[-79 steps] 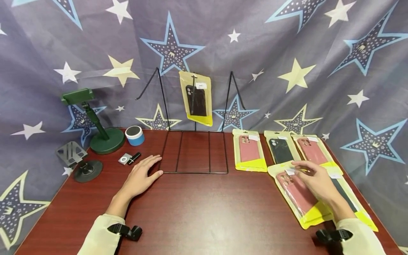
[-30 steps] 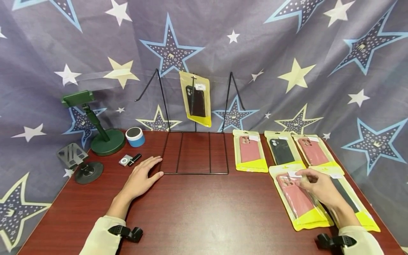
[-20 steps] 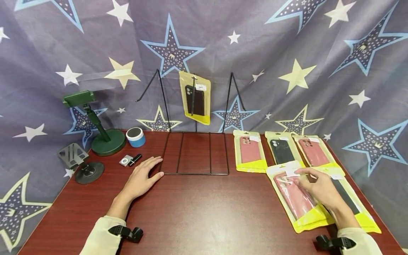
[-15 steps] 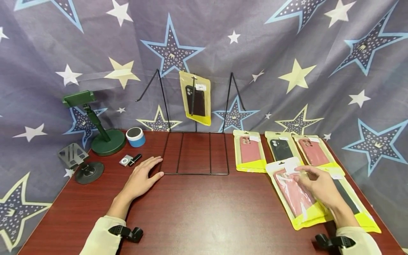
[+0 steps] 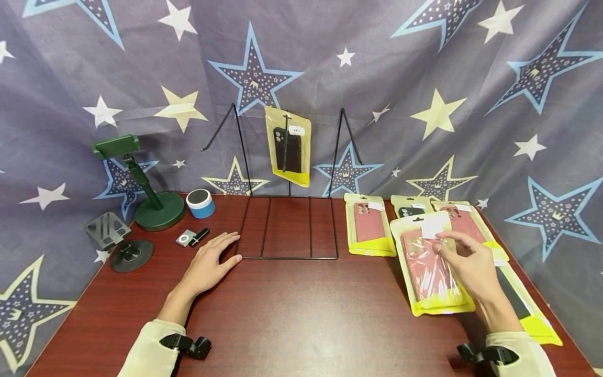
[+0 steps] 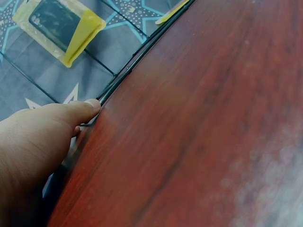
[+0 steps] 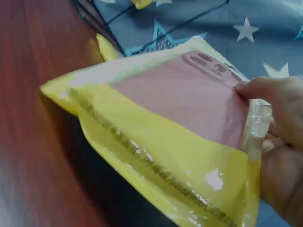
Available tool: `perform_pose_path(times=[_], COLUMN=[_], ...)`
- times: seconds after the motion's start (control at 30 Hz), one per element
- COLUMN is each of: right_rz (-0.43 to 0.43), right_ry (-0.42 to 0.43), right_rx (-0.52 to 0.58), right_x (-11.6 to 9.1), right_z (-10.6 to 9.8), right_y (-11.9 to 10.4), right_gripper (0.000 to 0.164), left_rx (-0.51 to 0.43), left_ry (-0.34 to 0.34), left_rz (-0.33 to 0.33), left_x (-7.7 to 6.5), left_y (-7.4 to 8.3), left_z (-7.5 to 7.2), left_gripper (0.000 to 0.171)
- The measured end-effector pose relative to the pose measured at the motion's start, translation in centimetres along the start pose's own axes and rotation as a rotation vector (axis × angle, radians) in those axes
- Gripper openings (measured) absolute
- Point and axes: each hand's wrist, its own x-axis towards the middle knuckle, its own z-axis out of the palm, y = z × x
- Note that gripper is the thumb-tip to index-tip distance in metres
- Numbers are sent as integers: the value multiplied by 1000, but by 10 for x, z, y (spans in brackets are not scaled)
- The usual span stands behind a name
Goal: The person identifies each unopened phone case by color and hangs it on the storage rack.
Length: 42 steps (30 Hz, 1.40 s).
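My right hand (image 5: 468, 262) pinches the right edge of a clear and yellow packet holding a pink phone case (image 5: 426, 267). The packet is raised over the table's right side, overlapping other packets in the head view. In the right wrist view, the thumb (image 7: 262, 90) lies on the packet's front near the camera cutouts. My left hand (image 5: 207, 264) rests at the left front corner of a black wire rack (image 5: 287, 256), fingers relaxed, thumb at the base wire. On the rack's middle hook hangs a packet with a black phone case (image 5: 291, 149).
More packaged phone cases lie at the right: a pink one (image 5: 369, 225), a dark one (image 5: 410, 209), another pink one (image 5: 464, 222) and a dark one (image 5: 513, 293). At the left stand a green phone stand (image 5: 157, 209), a grey stand (image 5: 129, 255) and a blue-white round container (image 5: 200, 203).
My right hand has lifted the pink phone case packet off the pile, tilting its top up and moving it slightly left and away from me. The left hand has stayed put.
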Motion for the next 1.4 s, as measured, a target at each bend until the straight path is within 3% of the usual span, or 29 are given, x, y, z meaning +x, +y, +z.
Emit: perform_pose_path(times=[0.13, 0.3, 0.57, 0.8, 1.1, 1.4], right_rz=[-43, -87, -232, -293, -289, -424], right_ry=[86, 141, 101, 85, 130, 88], right_rx=[53, 230, 531, 705, 745, 805], right_x=[2, 4, 5, 2, 0, 2], right_z=[6, 15, 30, 45, 55, 66], right_y=[-17, -43, -77, -102, -128, -151], right_gripper=[30, 28, 29, 29, 29, 29], left_rx=[1, -3, -3, -1, -2, 0], left_ry=[-2, -5, -1, 8, 5, 5], left_rz=[-2, -6, -6, 0, 1, 0], left_x=[0, 0, 0, 0, 0, 1], left_y=[0, 1, 1, 1, 3, 0], left_z=[0, 0, 0, 0, -2, 0], left_gripper=[58, 58, 57, 57, 56, 57])
